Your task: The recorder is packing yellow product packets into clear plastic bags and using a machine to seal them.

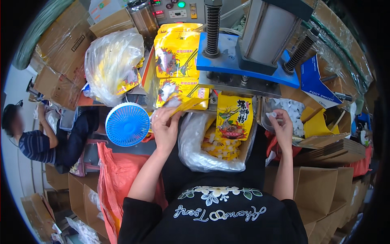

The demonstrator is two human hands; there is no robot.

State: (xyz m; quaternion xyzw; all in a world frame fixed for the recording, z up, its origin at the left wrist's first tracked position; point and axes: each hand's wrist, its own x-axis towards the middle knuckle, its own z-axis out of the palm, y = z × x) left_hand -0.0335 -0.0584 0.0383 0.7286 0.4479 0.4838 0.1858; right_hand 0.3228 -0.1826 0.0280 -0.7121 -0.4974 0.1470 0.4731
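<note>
My left hand point(165, 128) pinches the edge of a yellow printed pouch point(191, 104), which is tilted up off a stack of like pouches point(177, 57). Between the thumb and fingers of my right hand point(283, 126) is a small white plastic piece point(271, 115). That hand is at the near edge of a clear tub heaped with white plastic pieces point(293, 110). Another yellow pouch point(235, 118) hangs face-on at the front of the press point(243, 77). Below it, a carton lined with a clear plastic bag point(193, 142) holds several yellow pouches with pale fittings point(221, 148).
A blue fan point(128, 124) stands left of my left hand. Behind it sits a plastic bag of pouches point(113, 67). Spring posts point(213, 30) rise from the press. A blue-white box point(319, 83) is at right. Another person point(38, 136) sits at far left.
</note>
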